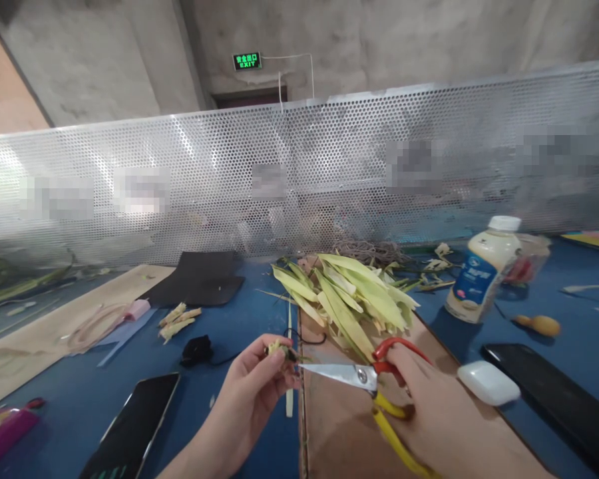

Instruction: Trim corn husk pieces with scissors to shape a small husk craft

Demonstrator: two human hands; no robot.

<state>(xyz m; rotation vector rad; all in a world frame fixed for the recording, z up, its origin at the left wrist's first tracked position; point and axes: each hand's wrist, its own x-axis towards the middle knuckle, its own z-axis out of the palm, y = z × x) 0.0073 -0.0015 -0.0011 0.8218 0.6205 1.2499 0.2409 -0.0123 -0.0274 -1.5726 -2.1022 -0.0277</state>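
Over the cardboard's [339,432] left edge, two hands meet at a small yellow-and-dark piece [275,347] and a pair of scissors [342,374].

The left hand [252,379] pinches the piece between thumb and fingers; the right hand [429,389] is wrapped around the scissors' red and yellow handles, blade tip pointing left, just beside the piece, though whether they touch cannot be told. Farther off, a heap of pale green husks [352,293] lies on the cardboard. To the left, on the blue table [254,279], are a small black bundle [196,350] and, nearer, a phone [134,426]. To the right sit a white case [488,382], a long black object [554,406] and, farther, a tilted-looking bottle [479,269]. Beyond everything stands a perforated metal screen [204,146].
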